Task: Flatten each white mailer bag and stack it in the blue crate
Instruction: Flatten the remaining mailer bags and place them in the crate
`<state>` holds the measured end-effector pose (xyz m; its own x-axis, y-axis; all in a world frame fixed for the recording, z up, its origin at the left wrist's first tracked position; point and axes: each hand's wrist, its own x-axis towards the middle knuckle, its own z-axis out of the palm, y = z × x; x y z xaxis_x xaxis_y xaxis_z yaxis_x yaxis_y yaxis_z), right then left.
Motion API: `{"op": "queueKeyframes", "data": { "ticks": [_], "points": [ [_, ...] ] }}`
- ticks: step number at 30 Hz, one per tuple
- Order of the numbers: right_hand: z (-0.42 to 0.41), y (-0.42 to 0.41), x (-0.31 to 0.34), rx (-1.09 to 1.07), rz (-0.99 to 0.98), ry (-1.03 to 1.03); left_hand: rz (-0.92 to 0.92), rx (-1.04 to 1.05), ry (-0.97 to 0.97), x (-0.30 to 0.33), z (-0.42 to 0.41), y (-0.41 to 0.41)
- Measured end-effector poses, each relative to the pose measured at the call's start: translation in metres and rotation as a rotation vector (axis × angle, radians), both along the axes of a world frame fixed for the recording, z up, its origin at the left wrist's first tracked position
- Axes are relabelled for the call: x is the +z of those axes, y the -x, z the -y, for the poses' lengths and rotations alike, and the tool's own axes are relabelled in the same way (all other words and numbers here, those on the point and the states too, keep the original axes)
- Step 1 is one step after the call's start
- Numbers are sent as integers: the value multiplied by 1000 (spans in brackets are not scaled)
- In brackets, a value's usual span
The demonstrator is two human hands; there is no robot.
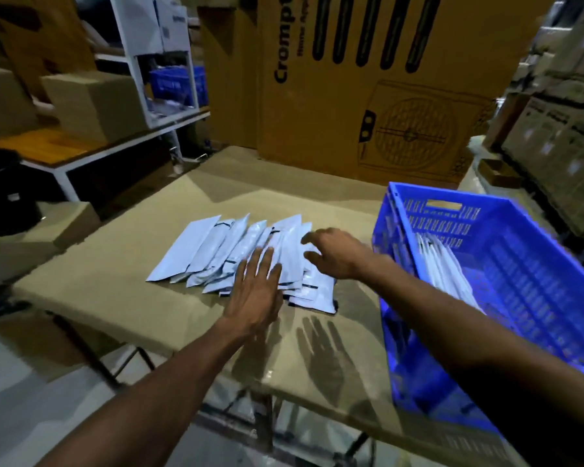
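Note:
Several white mailer bags (213, 251) lie fanned out and overlapping on the tan table (115, 284). My left hand (255, 291) hovers flat over the near right part of the pile, fingers spread, holding nothing. My right hand (334, 252) is just right of it above the pile's right edge, fingers curled apart and empty. The blue crate (526, 264) stands at the table's right side, and a few white mailer bags in the crate (442, 267) lean against its left wall.
A large brown cardboard box (368, 96) stands upright behind the table. White shelving (155, 72) with boxes and a second blue crate (179, 85) is at the back left. Stacked cartons (560, 136) line the right side. The table's near edge runs diagonally below my arms.

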<state>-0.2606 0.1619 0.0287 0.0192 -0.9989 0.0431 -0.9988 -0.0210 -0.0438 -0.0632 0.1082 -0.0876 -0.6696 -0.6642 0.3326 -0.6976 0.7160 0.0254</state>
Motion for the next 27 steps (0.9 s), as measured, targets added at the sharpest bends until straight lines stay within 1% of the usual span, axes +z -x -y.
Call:
{"op": "queueKeyframes", "data": {
  "ticks": [4, 7, 11, 13, 20, 22, 27],
  "points": [
    [9, -34, -60, -8, -15, -72, 74, 52, -89, -43, 19, -45],
    [12, -51, -95, -2, -18, -7, 109, 31, -144, -60, 30, -65],
    [24, -68, -125, -6, -64, 70, 54, -16, -179, -66, 36, -71],
    [31, -74, -133, -11, -92, 97, 37, -9, -197, -67, 38, -71],
    [48, -78, -149, -89, 127, 263, 37, 4, -258, -71, 43, -67],
    [46, -77, -150, -46, 120, 333, 40, 1, -268, -71, 44, -66],
    [31, -78, -151, 0, 126, 401, 51, -4, -307, -68, 44, -66]
  ]
}}
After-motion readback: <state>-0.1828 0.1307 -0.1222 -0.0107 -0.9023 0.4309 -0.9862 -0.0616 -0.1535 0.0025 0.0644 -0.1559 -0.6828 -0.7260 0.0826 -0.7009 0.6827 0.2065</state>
